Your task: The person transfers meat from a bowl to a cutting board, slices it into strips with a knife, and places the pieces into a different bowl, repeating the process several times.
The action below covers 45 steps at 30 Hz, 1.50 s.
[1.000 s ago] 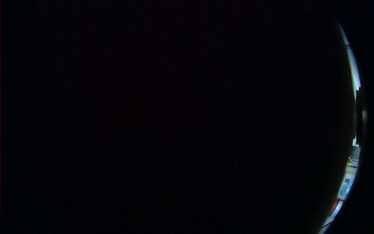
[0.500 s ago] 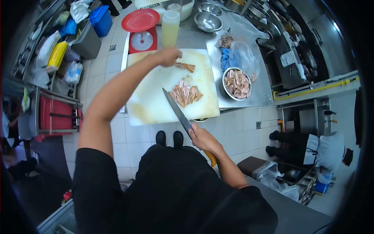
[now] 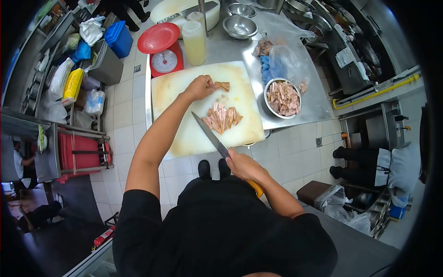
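My right hand point(image 3: 240, 165) is wrapped round the handle of a long kitchen knife point(image 3: 210, 134), its blade pointing forward and left over the near part of the white cutting board point(image 3: 175, 134). Further up the board, the curled fingers of my left hand point(image 3: 201, 87) close on the left end of a small brown-edged piece of cooked meat point(image 3: 223, 86). Between that piece and the blade lies a fanned group of sliced meat strips point(image 3: 221, 117). To the right of the board, a metal bowl point(image 3: 267, 102) holds many cut meat pieces.
A red weighing scale point(image 3: 165, 60) and a bottle of pale yellow liquid point(image 3: 194, 44) stand behind the board. Metal bowls point(image 3: 240, 27), a blue cloth point(image 3: 271, 69) and a plastic bag point(image 3: 288, 60) share the steel table. Another person point(image 3: 401, 168) stands far right.
My left hand has come down from above the board's far part to the small meat piece, and its fingers now touch it. The knife stays in my right hand. The view has shifted slightly.
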Available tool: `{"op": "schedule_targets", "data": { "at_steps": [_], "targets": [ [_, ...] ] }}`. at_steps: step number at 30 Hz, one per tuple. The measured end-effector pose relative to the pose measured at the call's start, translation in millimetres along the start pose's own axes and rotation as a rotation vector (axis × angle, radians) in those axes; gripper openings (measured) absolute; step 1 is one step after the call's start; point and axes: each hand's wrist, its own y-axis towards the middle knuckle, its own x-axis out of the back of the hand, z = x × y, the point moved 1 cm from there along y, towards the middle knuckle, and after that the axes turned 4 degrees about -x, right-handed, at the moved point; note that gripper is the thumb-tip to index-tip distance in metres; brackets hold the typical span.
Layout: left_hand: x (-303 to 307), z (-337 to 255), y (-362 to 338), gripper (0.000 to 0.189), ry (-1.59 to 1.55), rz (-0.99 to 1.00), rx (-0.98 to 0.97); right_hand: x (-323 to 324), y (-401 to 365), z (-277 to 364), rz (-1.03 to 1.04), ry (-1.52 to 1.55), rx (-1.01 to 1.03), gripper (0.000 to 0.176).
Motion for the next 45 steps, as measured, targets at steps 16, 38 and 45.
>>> {"op": "schedule_targets", "data": {
  "at_steps": [16,38,45],
  "targets": [
    [-24.0,-12.6,-188.2,0.018,-0.009,-0.236,-0.369,-3.7,-7.5,-6.4,0.020,0.037,-0.125,0.028],
    [-43.3,-5.6,-191.1,0.007,-0.046,-0.362,-0.357,-35.5,-1.1,3.4,-0.153,-0.482,0.074,0.015],
    [-43.6,-6.3,-199.4,0.008,-0.204,-0.447,-0.306,-17.6,-2.1,20.9,-0.172,-0.416,0.073,0.014]
  ]
}}
